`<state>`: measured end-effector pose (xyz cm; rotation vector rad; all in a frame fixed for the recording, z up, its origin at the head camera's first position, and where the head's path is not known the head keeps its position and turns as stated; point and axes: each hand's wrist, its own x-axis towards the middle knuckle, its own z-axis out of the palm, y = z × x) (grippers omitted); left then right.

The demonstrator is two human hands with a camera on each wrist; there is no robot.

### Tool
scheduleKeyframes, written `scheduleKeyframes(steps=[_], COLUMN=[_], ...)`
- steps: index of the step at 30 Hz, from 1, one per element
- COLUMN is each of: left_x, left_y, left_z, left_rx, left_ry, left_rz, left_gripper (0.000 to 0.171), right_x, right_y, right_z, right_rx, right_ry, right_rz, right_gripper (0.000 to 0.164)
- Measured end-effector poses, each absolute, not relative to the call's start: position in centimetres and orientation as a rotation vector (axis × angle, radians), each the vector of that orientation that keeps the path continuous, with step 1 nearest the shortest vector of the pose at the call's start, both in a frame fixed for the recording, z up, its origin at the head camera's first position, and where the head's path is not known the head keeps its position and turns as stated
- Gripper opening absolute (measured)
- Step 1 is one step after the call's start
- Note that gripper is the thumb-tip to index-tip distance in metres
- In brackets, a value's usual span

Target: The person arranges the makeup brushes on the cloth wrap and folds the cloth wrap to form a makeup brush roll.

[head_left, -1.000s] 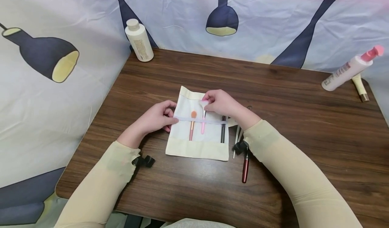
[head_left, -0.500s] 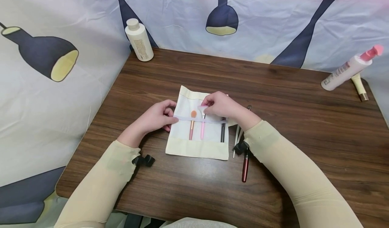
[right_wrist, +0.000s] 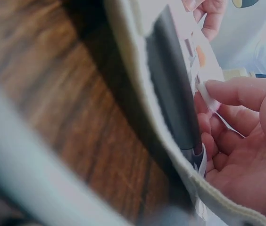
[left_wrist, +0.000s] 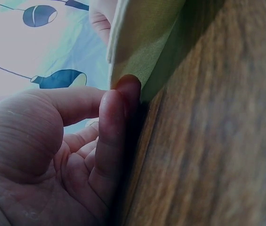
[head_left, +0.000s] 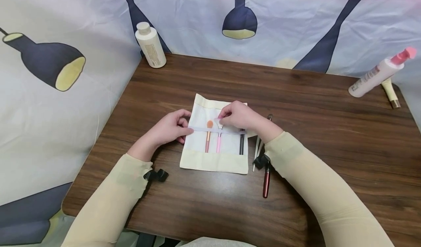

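Note:
A cream cloth brush roll [head_left: 213, 162] lies spread on the table with a pale elastic band [head_left: 197, 129] across it. My left hand [head_left: 172, 127] pinches its left edge between thumb and finger; in the left wrist view that cloth edge [left_wrist: 137, 42] stands slightly off the wood. My right hand [head_left: 241, 116] pinches the white head of a pink-handled makeup brush [head_left: 218, 143], whose handle runs under the band. Left of it an orange-tipped makeup brush [head_left: 208, 139] sits under the band. A black slim tool [head_left: 241, 143] is tucked in at the right side.
Right of the roll, partly under my right wrist, lie a dark red-handled brush [head_left: 266, 183] and thin pale sticks [head_left: 256, 152]. A white bottle [head_left: 150, 46] stands at the back left. A pink-topped pump bottle [head_left: 376, 75] and a cream tube [head_left: 390, 93] are at the back right.
My right hand has moved a little toward me, sliding the pink-handled brush further down under the band. My left hand has stayed at the roll's left edge.

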<state>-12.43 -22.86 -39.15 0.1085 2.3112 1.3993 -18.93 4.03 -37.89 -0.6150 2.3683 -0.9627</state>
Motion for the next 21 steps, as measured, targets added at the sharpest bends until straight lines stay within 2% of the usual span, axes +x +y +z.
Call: scheduleKeyframes(steps=[21], left_x=[-12.31], left_y=[-22.72], left_z=[-39.12], left_rx=[0.100], left_ry=[2.308], left_rz=[1.396], left_gripper=[0.048], right_x=[-18.74], right_y=[4.21], right_z=[-38.04], right_rx=[-0.730], right_ry=[2.360], right_rz=[-0.920], right_gripper=[0.007])
